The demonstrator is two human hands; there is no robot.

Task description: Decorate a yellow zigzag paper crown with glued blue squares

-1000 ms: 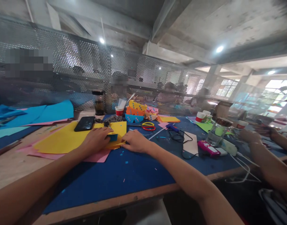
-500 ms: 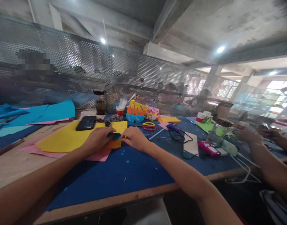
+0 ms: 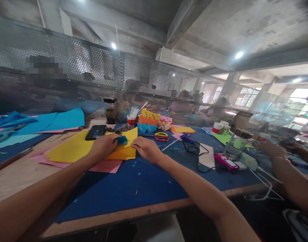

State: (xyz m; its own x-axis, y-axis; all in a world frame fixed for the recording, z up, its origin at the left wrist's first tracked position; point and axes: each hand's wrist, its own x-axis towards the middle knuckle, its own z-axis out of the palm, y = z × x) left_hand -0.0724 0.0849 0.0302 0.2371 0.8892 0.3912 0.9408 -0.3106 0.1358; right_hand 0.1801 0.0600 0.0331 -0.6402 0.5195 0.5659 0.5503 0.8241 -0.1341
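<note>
My left hand is closed on a small dark blue piece of sheet material, pinched between thumb and fingers. It is held over the yellow sheets, which lie on pink sheets. Just right of the blue piece, my right hand has its fingertips drawn together by the yellow sheets' edge. Whatever those fingertips hold, if anything, is too small to make out. A black phone rests on the yellow sheets above my left wrist. Tiny blue scraps dot the blue mat between my forearms.
Behind my hands stand blue, orange and yellow dotted bands and scissors. Rightward lie a glue gun with its cord, a magenta box and a glass jar. A co-worker's hand is at far right.
My hands have moved apart a little. The blue piece, earlier between both hands, is now in my left hand only. The whole view has shifted slightly.
</note>
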